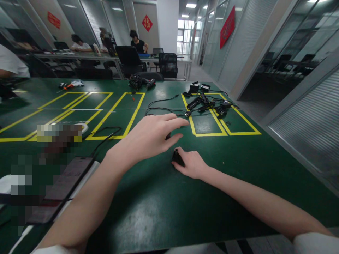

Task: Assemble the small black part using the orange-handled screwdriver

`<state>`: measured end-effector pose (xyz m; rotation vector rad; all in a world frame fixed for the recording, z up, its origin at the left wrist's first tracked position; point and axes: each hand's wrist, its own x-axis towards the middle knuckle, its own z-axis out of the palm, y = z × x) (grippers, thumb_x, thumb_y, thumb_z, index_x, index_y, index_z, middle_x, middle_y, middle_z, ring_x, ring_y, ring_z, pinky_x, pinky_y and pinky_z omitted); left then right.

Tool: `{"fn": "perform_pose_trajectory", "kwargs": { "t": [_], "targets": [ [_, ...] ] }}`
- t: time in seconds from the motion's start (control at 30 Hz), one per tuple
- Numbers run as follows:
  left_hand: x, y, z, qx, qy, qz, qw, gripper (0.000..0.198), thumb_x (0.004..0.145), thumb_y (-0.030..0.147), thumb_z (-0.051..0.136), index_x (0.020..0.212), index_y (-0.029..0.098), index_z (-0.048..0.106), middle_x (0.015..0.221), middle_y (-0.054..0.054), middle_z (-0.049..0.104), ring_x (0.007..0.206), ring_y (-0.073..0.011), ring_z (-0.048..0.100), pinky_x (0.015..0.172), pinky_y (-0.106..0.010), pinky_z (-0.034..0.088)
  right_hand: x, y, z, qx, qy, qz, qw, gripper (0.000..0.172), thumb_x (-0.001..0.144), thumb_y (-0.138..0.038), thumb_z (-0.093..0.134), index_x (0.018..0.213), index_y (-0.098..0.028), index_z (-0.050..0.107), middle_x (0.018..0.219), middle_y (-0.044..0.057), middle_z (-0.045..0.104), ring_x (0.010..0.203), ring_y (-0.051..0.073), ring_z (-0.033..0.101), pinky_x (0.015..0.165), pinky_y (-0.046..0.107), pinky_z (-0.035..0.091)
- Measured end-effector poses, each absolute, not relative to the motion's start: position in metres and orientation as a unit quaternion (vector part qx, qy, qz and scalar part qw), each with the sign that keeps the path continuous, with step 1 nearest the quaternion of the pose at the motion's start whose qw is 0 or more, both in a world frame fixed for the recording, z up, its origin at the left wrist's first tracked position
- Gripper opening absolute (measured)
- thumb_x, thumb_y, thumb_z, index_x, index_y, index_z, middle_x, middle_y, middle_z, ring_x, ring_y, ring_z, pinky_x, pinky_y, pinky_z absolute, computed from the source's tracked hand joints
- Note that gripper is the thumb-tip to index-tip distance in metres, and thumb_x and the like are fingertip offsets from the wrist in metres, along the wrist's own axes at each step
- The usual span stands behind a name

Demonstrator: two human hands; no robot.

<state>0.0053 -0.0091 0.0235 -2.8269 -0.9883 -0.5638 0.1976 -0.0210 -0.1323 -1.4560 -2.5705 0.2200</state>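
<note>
My left hand (pixel 156 132) reaches over the table with its back up, thumb and index finger stretched out and apart. A small dark thing (pixel 168 135) shows in the gap by its thumb; whether the hand touches it I cannot make out. The other fingers are partly hidden. Just below and to the right, my right hand (pixel 192 164) is closed around a small black part (pixel 178 157) with a rounded top, low at the green tabletop (pixel 159 218). My fingers cover much of that part.
Beyond my hands lie a thin black cable (pixel 161 101) and a pile of black parts and cables (pixel 205 102) by yellow tape outlines. A dark tool (pixel 150 83) and coiled cable (pixel 135 82) lie further back. A phone-like device (pixel 66 176) is at left. Several people sit or stand behind.
</note>
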Motion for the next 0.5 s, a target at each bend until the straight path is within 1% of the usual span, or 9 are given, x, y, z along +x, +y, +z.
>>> {"fn": "perform_pose_trajectory", "kwargs": {
  "t": [0.07,0.13,0.2,0.3,0.37,0.43,0.5],
  "targets": [
    [0.0059,-0.0106,0.0240,-0.929,-0.317,-0.187,0.043,0.037,0.091,0.023,0.056,0.127,0.023,0.065,0.117,-0.005,0.068,0.085,-0.0174,0.068,0.069,-0.027,0.049,0.1979,-0.0211,-0.1326,-0.488,-0.865,0.075,0.089,0.041,0.099,-0.046,0.049,0.128,-0.018,0.047,0.100,0.010,0.077,0.084,0.029,0.074,0.064,0.032,0.038],
    [0.0053,-0.0131,0.0257,-0.931,-0.313,-0.182,0.038,0.041,0.087,0.023,0.059,0.128,0.024,0.064,0.126,-0.007,0.063,0.080,-0.0154,0.067,0.068,-0.027,0.049,0.1980,-0.0213,-0.1327,-0.485,-0.867,0.078,0.089,0.040,0.099,-0.045,0.048,0.129,-0.018,0.046,0.101,0.009,0.077,0.084,0.028,0.074,0.064,0.031,0.039],
    [0.0043,-0.0142,0.0264,-0.932,-0.314,-0.177,0.039,0.042,0.087,0.021,0.058,0.129,0.024,0.064,0.131,-0.008,0.059,0.076,-0.0133,0.065,0.067,-0.027,0.049,0.1978,-0.0215,-0.1326,-0.483,-0.867,0.081,0.088,0.039,0.099,-0.044,0.048,0.128,-0.018,0.046,0.100,0.009,0.077,0.084,0.028,0.074,0.064,0.031,0.039],
    [0.0042,-0.0116,0.0242,-0.928,-0.321,-0.181,0.058,0.037,0.092,0.019,0.051,0.127,0.024,0.064,0.125,-0.007,0.061,0.073,-0.0122,0.063,0.066,-0.026,0.047,0.1975,-0.0214,-0.1327,-0.484,-0.867,0.081,0.089,0.038,0.099,-0.044,0.050,0.126,-0.019,0.047,0.099,0.009,0.077,0.083,0.028,0.074,0.063,0.031,0.037],
    [0.0052,-0.0088,0.0218,-0.927,-0.323,-0.182,0.063,0.033,0.095,0.022,0.050,0.125,0.024,0.065,0.120,-0.006,0.064,0.074,-0.0130,0.064,0.065,-0.026,0.046,0.1979,-0.0204,-0.1332,-0.488,-0.864,0.083,0.091,0.039,0.098,-0.045,0.051,0.126,-0.019,0.047,0.099,0.008,0.077,0.082,0.027,0.073,0.063,0.031,0.036],
    [0.0062,-0.0070,0.0205,-0.928,-0.321,-0.178,0.058,0.031,0.095,0.026,0.053,0.123,0.024,0.066,0.117,-0.006,0.065,0.078,-0.0144,0.065,0.064,-0.026,0.045,0.1989,-0.0189,-0.1341,-0.492,-0.860,0.093,0.097,0.040,0.097,-0.047,0.053,0.125,-0.019,0.049,0.094,0.007,0.077,0.080,0.026,0.073,0.062,0.030,0.035],
    [0.0066,-0.0067,0.0209,-0.931,-0.315,-0.178,0.050,0.033,0.092,0.025,0.055,0.123,0.023,0.066,0.116,-0.006,0.065,0.083,-0.0164,0.067,0.067,-0.026,0.047,0.2005,-0.0171,-0.1350,-0.490,-0.857,0.113,0.112,0.040,0.096,-0.048,0.056,0.123,-0.019,0.050,0.087,0.004,0.076,0.076,0.024,0.071,0.061,0.029,0.033]
  ]
}}
